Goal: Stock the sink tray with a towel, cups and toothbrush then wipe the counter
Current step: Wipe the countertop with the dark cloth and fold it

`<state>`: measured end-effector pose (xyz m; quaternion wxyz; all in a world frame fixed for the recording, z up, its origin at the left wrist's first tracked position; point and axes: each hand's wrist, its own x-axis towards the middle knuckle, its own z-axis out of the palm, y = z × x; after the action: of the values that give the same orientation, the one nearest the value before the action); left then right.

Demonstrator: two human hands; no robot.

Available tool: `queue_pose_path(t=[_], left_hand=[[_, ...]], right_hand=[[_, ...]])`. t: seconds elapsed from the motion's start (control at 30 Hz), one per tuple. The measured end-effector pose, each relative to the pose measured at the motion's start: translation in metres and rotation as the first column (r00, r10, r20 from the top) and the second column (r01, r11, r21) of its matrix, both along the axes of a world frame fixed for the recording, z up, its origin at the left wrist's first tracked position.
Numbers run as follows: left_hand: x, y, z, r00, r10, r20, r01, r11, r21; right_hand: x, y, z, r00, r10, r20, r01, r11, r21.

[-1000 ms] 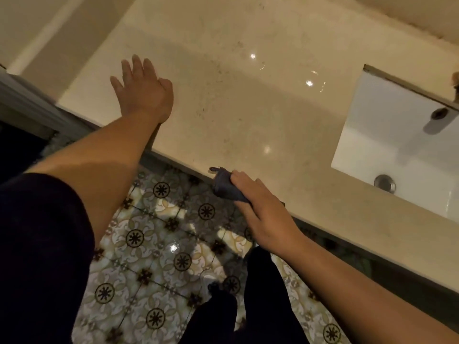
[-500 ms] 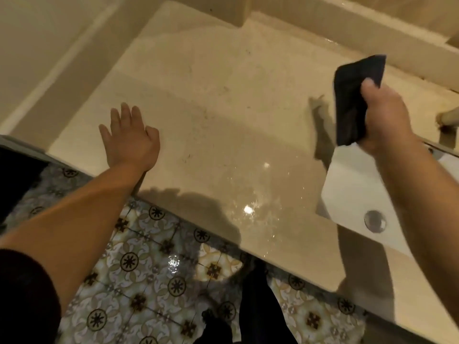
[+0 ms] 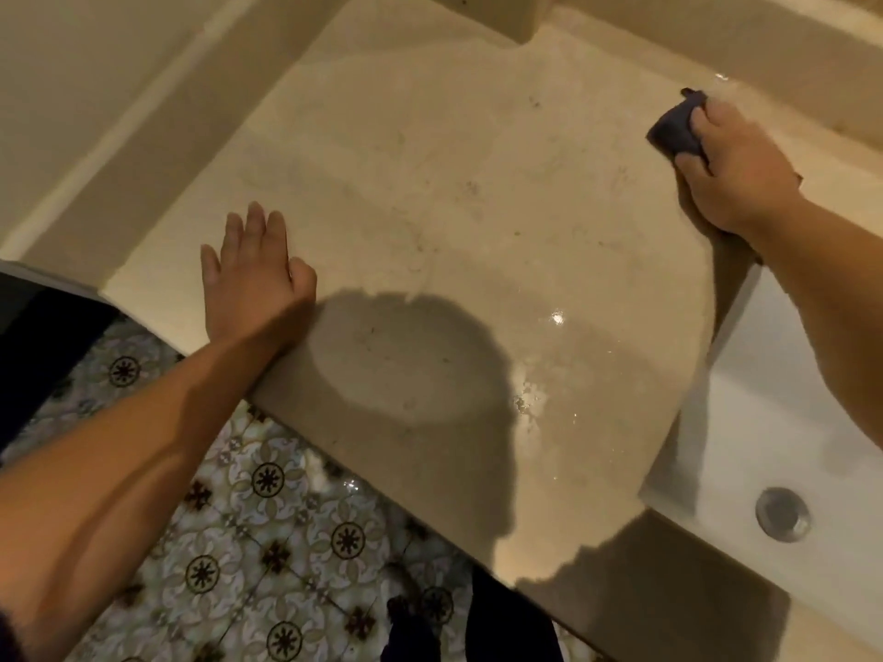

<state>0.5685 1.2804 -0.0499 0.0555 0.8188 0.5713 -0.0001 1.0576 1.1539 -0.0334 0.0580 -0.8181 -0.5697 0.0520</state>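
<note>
Cloth [image 3: 674, 129] is sitting bunched under my right hand [image 3: 736, 176], fingers curled over it and pinning it down on the counter [image 3: 430, 183]. It's at the far right, near the back ledge [image 3: 716, 45] and just beyond the sink [image 3: 774, 422] corner. I'm guessing the start point is chosen so a stroke can pull grime forward and away from the wall. Left hand [image 3: 253, 274] is lying flat near the front edge, fingers loosely spread, holding nothing; I'm reading it as a brace while I'm leaning and reaching across. Counter is looking speckled with dark bits in the middle, and there's a wet glossy patch near the sink's left rim, so wiping is looking far from finished. No tray, towel, cups or toothbrush are showing here, so I can't judge the stocking part. Cloth is wadded small, so it's covering little per pass. Patterned floor [image 3: 267, 518] is showing below the counter edge.
</note>
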Motion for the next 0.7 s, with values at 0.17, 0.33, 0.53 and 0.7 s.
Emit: queue_pose_path(t=[0.17, 0.33, 0.53, 0.7], left_hand=[[-0.002, -0.002, 0.001, 0.999, -0.033, -0.006, 0.033, 0.999, -0.004], [-0.004, -0.002, 0.0, 0.999, -0.041, -0.012, 0.041, 0.999, -0.006], [-0.005, -0.003, 0.001, 0.999, -0.032, -0.036, 0.03, 0.998, -0.047], [-0.005, -0.004, 0.0, 1.0, -0.026, -0.017, 0.025, 0.998, -0.06]], right_hand=[[-0.134, -0.095, 0.01, 0.977, 0.177, -0.115, -0.171, 0.983, 0.058], [-0.287, -0.211, 0.012, 0.924, 0.297, -0.241, -0.292, 0.955, 0.056], [-0.375, -0.263, 0.014, 0.923, 0.317, -0.218, -0.31, 0.948, 0.066], [-0.444, -0.292, 0.001, 0.595, 0.12, -0.795, -0.175, 0.984, 0.018]])
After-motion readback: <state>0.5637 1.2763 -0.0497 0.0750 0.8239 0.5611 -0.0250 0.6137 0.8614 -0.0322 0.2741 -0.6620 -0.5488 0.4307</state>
